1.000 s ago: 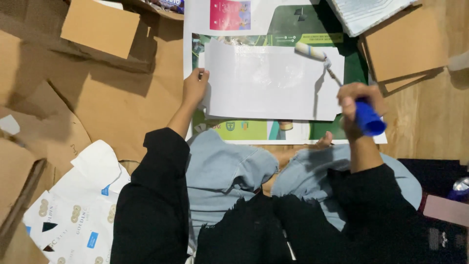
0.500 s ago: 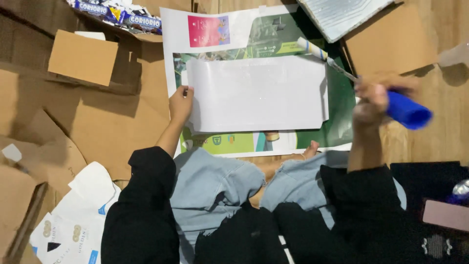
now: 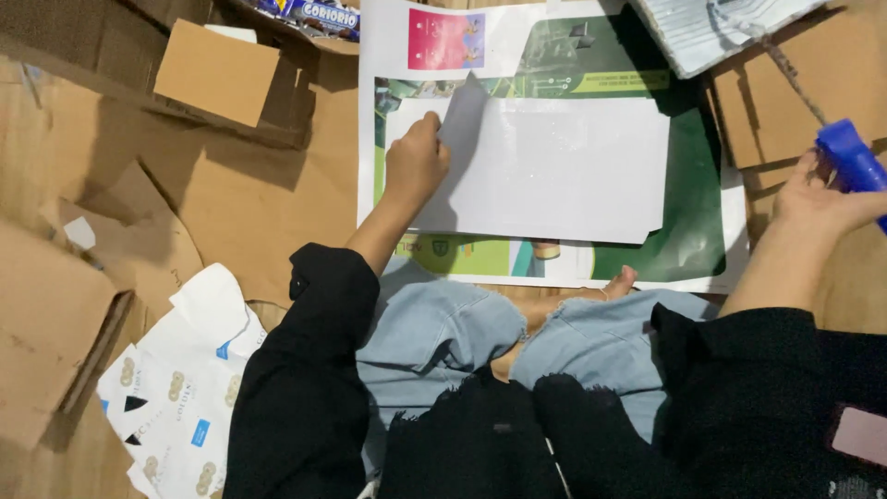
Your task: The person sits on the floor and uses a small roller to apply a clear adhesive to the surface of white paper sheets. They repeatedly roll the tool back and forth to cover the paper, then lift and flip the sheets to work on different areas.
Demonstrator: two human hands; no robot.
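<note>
Now the left hand (image 3: 416, 162) pinches the upper left corner of a white sheet (image 3: 545, 171) and lifts it, so that the corner stands folded up and shows its grey underside. Most of the sheet lies flat on a large green printed poster (image 3: 688, 231), which is spread on the floor just in front of the person's knees. A bare toe (image 3: 621, 280) pokes out at the poster's lower edge, between the two legs in light blue jeans (image 3: 443, 333).

Off at the right edge of the view, the right hand (image 3: 818, 205) is curled around a blue handle (image 3: 852, 162). Only part of that tool shows; the far end runs out of the picture, so I cannot tell what kind it is. This hand is well apart from the sheet and is held over brown cardboard (image 3: 785, 102).

Flattened cardboard pieces (image 3: 217, 72) lie to the left of the poster. A white printed wrapper (image 3: 180, 388) lies beside the left sleeve (image 3: 309, 370), which is black. At the top right, a pale ribbed board (image 3: 702, 32) overlaps the poster's corner.
</note>
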